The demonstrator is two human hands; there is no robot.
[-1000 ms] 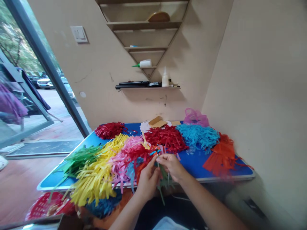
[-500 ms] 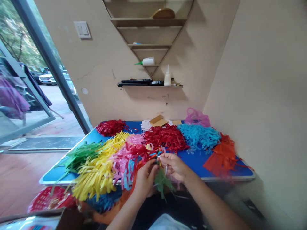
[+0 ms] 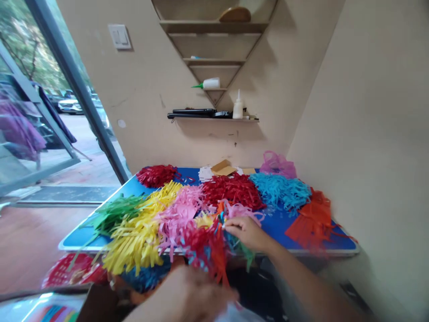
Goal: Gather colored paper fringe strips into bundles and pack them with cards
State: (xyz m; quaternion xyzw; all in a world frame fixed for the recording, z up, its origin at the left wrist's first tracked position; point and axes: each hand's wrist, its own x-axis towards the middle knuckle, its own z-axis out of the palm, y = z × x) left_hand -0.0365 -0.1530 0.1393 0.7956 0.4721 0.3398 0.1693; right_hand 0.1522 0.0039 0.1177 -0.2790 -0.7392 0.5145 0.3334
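mixed-colour streamer bunch [image 3: 212, 243] at near edge of blue table [image 3: 276, 232]. right hand [image 3: 247, 231] nearer, thumb and finger pinched together on gathered top; strips' long axis drops down-left from fingertips, toward person. left hand [image 3: 197, 290] lower, blurred: cannot tell finger state. yellow streamers [image 3: 140, 239] farther left.
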